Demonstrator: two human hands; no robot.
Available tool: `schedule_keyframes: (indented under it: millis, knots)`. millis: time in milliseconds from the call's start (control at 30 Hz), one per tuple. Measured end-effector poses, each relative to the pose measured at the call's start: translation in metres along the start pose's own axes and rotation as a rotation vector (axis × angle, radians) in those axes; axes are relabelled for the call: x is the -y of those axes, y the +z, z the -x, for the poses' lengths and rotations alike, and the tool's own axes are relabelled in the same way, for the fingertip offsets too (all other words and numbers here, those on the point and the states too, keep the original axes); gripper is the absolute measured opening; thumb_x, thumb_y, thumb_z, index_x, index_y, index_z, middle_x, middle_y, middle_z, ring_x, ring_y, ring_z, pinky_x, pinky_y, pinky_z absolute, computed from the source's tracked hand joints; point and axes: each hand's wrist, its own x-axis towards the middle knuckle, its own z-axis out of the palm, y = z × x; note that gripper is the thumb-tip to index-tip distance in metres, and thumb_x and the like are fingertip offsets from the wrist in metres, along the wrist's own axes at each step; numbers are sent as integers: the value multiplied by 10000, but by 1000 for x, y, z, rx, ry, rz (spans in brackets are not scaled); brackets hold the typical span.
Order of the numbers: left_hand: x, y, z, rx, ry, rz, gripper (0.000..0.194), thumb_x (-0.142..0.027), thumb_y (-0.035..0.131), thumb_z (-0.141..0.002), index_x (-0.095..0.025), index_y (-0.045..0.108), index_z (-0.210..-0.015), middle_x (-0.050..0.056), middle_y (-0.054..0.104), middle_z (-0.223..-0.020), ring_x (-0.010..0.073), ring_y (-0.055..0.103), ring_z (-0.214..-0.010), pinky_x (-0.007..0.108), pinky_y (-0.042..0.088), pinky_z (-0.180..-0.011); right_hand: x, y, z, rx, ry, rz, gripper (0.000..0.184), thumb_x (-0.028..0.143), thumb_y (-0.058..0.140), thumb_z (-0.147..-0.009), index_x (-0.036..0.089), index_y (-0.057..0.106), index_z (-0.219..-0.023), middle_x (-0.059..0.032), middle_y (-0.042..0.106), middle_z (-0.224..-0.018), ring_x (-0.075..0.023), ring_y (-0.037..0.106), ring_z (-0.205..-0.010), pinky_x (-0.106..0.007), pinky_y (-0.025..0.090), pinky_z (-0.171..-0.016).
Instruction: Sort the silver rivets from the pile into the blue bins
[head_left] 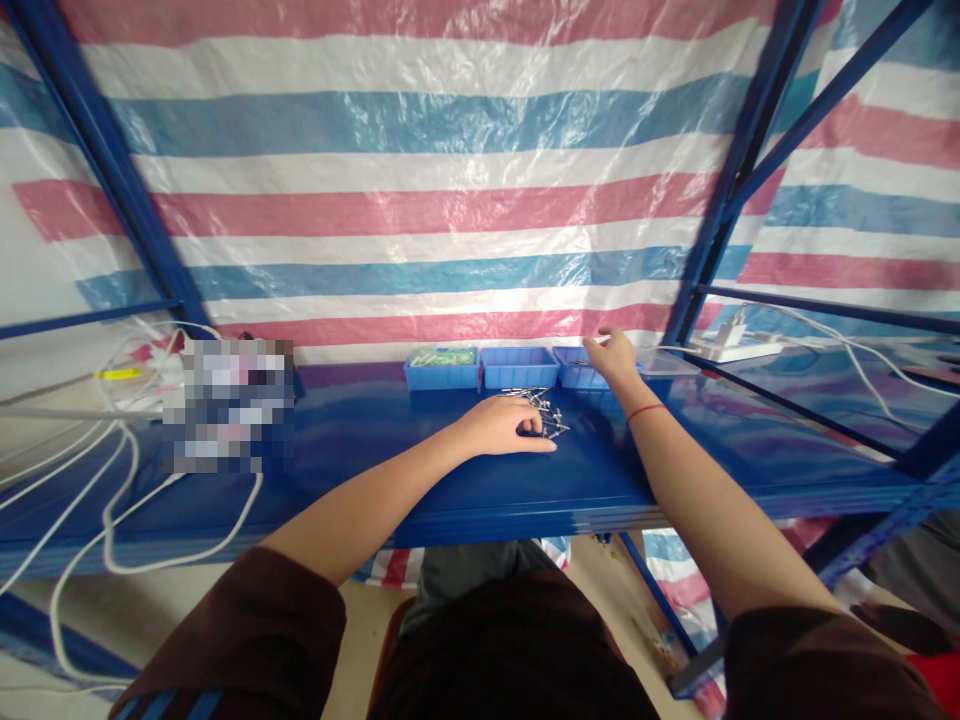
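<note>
Metal pieces (553, 424), slim and shiny, lie in a loose tangle on the blue desk (360, 470), just in front of the middle bin (519, 370), and that bin is our landmark! Near side of it, the left hand (504, 425) is right at the heap, palm side low, index finger curled, thumb well away from it. That grip is part-way spread; whether the hidden fingers have hold of any piece, I cannot tell. The low, cupped pose looks suited to gathering or steadying a scatter that could slide about on a smooth top.

Over to the right of the middle bin, the right hand (613, 356) hangs at the right bin (577, 372), partly covering it. Thumb and fingers are loosely parted, nothing visible between them. Just left of the middle bin, the left bin (442, 374) carries pale green contents. Three in a row, set toward the back: probably to keep them in reach while leaving the front free for handwork. Farther right of the middle bin, past the hand, comes a clear tray (670, 364), then a white power strip (739, 348), presumably set aside so its cables stay off the heap.
</note>
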Motion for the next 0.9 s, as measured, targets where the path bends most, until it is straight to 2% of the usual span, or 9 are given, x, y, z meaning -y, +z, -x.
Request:
schedule_keyframes:
  millis: [133,300,367,467,533,600,667,767,900]
  knots:
    - [2,3,-2,36,44,-50,212,-379,563,-819,-184,638,-786,11,652,-814,132,589,-784,219,423,-695,9,2,5,56,-72,-34,435,307,532,-721,101,588,-1100,-119,649,-865,-235,581,-792,-359,441,-754]
    - [6,3,-2,63,9,-175,185,-266,473,-874,-178,616,-797,26,641,-853,155,593,-844,251,442,-760,28,-2,15,190,-251,-69,220,275,514,-734,132,652,-828,-96,656,-814,-201,579,-771,-325,436,-736]
    - [8,2,-1,53,-64,-250,213,-273,425,-902,-176,607,-849,45,627,-909,172,596,-884,271,452,-785,36,-5,23,376,-334,-131,197,282,515,-743,135,645,-766,-83,652,-799,-174,568,-737,-297,437,-694]
    - [14,-2,1,-24,-212,-354,243,-271,363,-930,-162,580,-950,76,599,-988,193,602,-910,303,462,-809,48,-7,38,829,-375,-276,248,345,532,-758,144,653,-837,-54,639,-784,-129,538,-646,-247,417,-564]
    - [19,-5,1,-72,-288,-375,249,-271,343,-937,-156,558,-990,87,594,-1005,202,606,-906,316,468,-803,54,-6,47,1039,-398,-329,286,379,555,-755,149,662,-887,-34,625,-735,-113,520,-611,-224,389,-513]
    - [24,-8,1,-94,-321,-347,240,-276,342,-937,-167,551,-984,78,604,-993,207,608,-904,318,473,-788,58,-2,52,1070,-439,-352,292,385,585,-739,141,670,-874,-22,614,-687,-105,510,-597,-218,379,-508]
    - [27,-10,1,-130,-321,-295,226,-282,353,-934,-182,554,-963,62,614,-974,205,606,-906,316,473,-785,60,1,54,1013,-467,-367,284,376,606,-723,130,675,-846,-22,617,-677,-103,509,-592,-226,386,-528]
    - [30,-12,0,-230,-288,-236,212,-294,379,-925,-194,565,-943,49,615,-947,196,600,-899,311,469,-797,58,5,53,968,-486,-347,275,373,611,-719,131,686,-824,-21,626,-680,-107,516,-603,-241,401,-565]
    - [31,-12,-2,-370,-222,-140,177,-269,424,-905,-197,581,-939,46,624,-941,182,599,-903,303,464,-816,57,4,52,997,-509,-320,281,403,616,-715,145,690,-796,-5,612,-652,-103,500,-579,-241,394,-557]
